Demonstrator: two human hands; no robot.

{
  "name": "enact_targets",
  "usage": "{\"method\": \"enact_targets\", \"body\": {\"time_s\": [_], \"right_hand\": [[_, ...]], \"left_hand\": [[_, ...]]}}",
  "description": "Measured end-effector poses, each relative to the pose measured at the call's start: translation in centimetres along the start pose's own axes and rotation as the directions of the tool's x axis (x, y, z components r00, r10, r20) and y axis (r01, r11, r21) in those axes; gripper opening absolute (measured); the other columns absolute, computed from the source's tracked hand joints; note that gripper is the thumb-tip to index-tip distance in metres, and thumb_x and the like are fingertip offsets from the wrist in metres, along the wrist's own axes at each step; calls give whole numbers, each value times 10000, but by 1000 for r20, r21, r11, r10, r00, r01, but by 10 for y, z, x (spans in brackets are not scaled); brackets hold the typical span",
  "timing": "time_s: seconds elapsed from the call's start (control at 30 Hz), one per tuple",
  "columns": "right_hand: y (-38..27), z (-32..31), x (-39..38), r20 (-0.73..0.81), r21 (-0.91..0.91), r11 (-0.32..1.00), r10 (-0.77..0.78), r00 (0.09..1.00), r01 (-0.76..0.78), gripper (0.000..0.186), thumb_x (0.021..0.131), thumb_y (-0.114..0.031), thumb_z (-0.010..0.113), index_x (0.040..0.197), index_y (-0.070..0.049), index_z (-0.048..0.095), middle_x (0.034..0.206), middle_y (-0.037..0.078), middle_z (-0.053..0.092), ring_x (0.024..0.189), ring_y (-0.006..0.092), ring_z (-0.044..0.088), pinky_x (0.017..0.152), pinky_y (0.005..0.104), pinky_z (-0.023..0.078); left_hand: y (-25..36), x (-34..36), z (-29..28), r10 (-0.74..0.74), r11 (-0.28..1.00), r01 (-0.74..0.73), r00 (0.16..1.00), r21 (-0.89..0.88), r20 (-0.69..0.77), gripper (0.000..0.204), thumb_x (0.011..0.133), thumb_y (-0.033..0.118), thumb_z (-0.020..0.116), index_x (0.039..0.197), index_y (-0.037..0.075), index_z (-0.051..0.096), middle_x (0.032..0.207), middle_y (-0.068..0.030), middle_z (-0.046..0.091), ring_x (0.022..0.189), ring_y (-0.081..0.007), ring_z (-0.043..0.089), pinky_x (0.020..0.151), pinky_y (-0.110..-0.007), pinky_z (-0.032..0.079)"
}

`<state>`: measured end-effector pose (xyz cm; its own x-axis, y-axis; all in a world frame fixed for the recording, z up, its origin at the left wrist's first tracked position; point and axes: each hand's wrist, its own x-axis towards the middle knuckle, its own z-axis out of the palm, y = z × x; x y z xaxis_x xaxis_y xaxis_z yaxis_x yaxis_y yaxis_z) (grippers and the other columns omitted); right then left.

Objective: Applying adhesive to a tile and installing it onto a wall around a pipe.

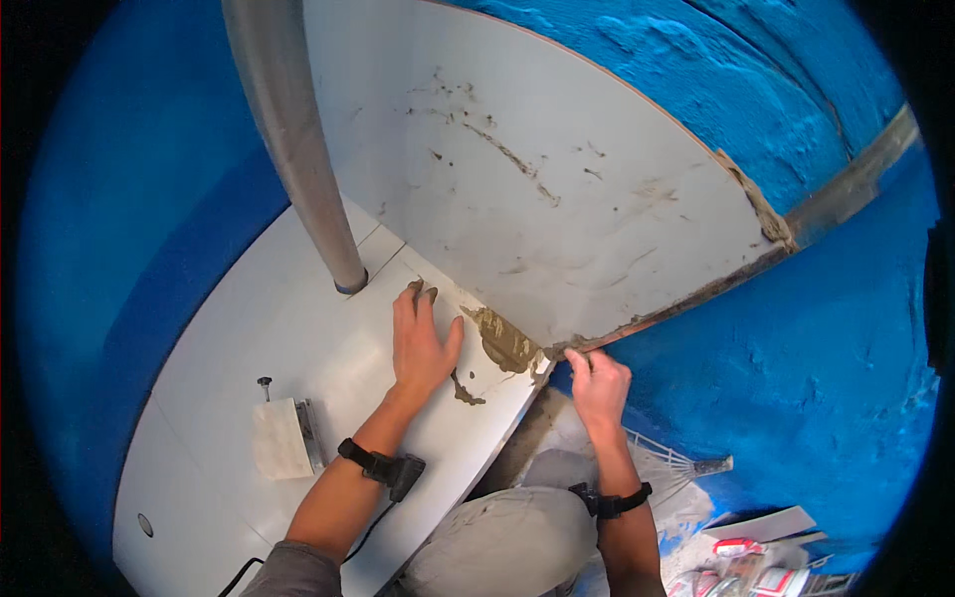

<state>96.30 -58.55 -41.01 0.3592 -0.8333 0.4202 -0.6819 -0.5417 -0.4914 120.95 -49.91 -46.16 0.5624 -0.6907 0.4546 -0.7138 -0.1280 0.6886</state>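
Observation:
My left hand [422,348] rests on the white tiled surface [348,338], its fingers apart and the fingertips smeared with brown mortar. Right of it, a wet patch of mortar [505,340] lies in the corner where that surface meets the upright white tile panel [567,189]. A smaller mortar smear [466,391] is below the hand. My right hand [600,390] is closed in a pinch at the panel's lower end, beside the mortar-coated edge; anything between the fingertips is hidden.
A grey metal pipe [298,139] rises from the surface. A small white tile piece with a metal fitting [286,440] lies at left. Blue walls [736,328] surround the work. At lower right are a wire rake head [686,464] and several red-and-white containers [781,582].

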Motion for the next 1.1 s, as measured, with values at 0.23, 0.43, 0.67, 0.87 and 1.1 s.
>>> {"method": "enact_targets", "body": {"time_s": [0.23,0.43,0.67,0.87,1.1], "right_hand": [[-12,-19,12,-19,85,996,28,999,-27,161,827,-114,761,817,36,704,677,151,686,531,198,605,538,331,464],[-23,-54,27,39,-49,993,-107,994,108,189,851,-102,741,765,46,661,680,139,676,541,211,594,534,330,455],[-42,-88,47,45,72,989,-129,991,126,207,883,-91,707,733,40,647,636,141,634,533,221,595,514,342,435],[-32,-95,45,157,132,990,-70,985,50,217,909,-174,675,816,19,640,815,244,647,753,445,630,644,502,477],[59,-11,-39,252,568,725,299,920,-391,245,825,90,487,1013,46,638,1051,183,711,979,256,690,878,361,537]], "left_hand": [[0,-2,-3,-46,997,46,999,-56,9,511,813,150,724,1228,-80,534,1336,-268,462,1255,-431,445,1055,-480,408],[-8,-5,-3,-25,999,25,1000,-28,-7,497,829,174,712,1241,-51,550,1336,-256,469,1242,-419,473,1041,-465,429],[1,1,-2,123,992,-124,991,-19,-51,395,820,170,721,1117,-56,590,1188,-219,526,1123,-403,503,948,-460,444],[74,-15,20,441,894,-444,851,-58,285,321,758,257,788,734,34,558,830,-160,571,831,-353,576,715,-443,461],[105,-30,77,443,880,-476,821,0,361,376,765,312,792,612,43,578,647,-150,611,657,-344,616,638,-451,481]]}}
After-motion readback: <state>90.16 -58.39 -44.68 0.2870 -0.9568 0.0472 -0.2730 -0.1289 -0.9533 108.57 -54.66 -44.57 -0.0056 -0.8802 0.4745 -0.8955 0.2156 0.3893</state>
